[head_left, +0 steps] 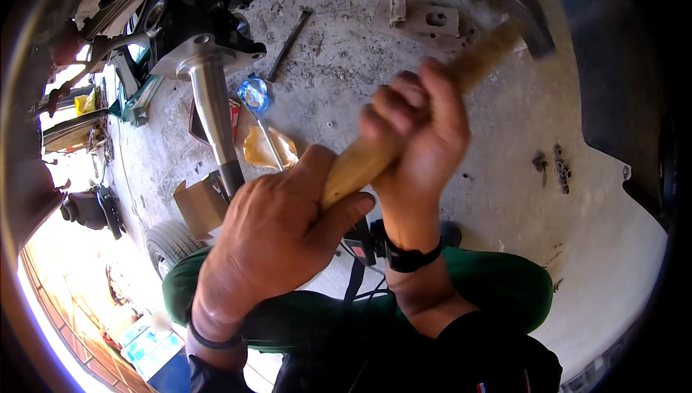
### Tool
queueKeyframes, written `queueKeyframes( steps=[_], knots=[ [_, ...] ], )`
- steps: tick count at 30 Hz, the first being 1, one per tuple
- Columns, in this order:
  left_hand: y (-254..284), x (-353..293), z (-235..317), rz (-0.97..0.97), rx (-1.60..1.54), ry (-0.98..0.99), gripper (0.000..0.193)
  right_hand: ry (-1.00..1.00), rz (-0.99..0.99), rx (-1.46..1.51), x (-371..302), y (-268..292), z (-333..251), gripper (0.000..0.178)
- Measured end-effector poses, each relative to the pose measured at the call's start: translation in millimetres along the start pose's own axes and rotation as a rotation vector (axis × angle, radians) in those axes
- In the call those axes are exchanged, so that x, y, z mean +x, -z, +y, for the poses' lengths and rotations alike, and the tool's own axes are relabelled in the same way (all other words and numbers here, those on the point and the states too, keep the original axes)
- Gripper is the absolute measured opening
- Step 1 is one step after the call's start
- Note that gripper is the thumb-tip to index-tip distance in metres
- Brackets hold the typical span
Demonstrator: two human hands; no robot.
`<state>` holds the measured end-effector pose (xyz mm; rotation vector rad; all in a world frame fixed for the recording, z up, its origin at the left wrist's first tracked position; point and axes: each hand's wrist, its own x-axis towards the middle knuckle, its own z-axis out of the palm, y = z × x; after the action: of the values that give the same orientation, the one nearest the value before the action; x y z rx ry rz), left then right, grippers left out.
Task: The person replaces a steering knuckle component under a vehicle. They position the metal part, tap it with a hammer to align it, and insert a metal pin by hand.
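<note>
A hammer (360, 168) with a pale wooden handle lies slantwise across both my hands. Its dark head, blurred, is up at the far right. My right hand (418, 130) wraps round the middle of the handle, a dark band on its wrist. The butt end is gripped by my left hand (270, 231), its thumb stretched along the wood; most of its fingers are hidden beneath. Left of the hammer, a shiny metal spindle (209, 101) sticks out from a dark metal knuckle (205, 43) and points down toward my left hand.
A flat bar (290, 45), a metal plate with a hole (422, 16) and some small links (562, 169) lie on the concrete floor. Near the spindle are a blue-white round item (254, 94), an open cardboard box (198, 205) and a tyre (171, 247). A dark panel (613, 68) borders the right.
</note>
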<state>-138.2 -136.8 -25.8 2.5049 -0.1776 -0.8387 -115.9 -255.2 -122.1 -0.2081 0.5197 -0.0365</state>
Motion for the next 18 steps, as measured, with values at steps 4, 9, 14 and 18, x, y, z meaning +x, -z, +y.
queueKeyframes(
  steps=[4,9,14,18],
  knots=[
    [-41.6,-60.5,-33.1,0.285,-0.523,0.246,0.029,-0.307,-0.232,-0.307,-22.4,-6.6,71.1,0.014],
    [-54.2,-62.9,-18.0,0.324,-0.774,0.475,0.036,-0.438,-0.367,-0.314,-16.7,-17.8,65.1,0.012],
    [-6.8,-24.7,-17.3,-0.002,0.030,0.070,0.030,-0.061,-0.017,0.061,-14.6,5.7,6.0,0.013],
    [-61.8,-64.9,-27.8,0.353,-0.669,0.339,0.032,-0.372,-0.306,-0.505,-18.0,-15.0,56.3,0.015]
  ],
)
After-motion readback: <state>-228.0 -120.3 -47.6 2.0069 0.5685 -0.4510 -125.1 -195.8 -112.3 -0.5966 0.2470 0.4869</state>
